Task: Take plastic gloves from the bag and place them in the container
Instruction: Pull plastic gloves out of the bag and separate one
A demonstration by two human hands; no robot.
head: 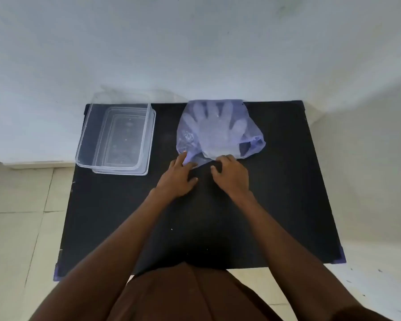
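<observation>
We see black worktop (218,228) against pale wall. Bluish see-through bag (252,144) lies at far centre-right, plastic gloves (214,130) inside, finger shapes pointing toward wall. Left hand (180,178) pinches bag's near edge between fingers. Right hand (232,176) just beside it, fingers curled on bag mouth; firm grip or not, we cannot tell. Clear container (116,137) at far left of worktop, apart from bag, appears to sit on its lid.

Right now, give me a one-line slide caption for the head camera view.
Both hands, left hand and right hand, work the mouth of a translucent purple bag of plastic gloves, beside a clear container.
</observation>
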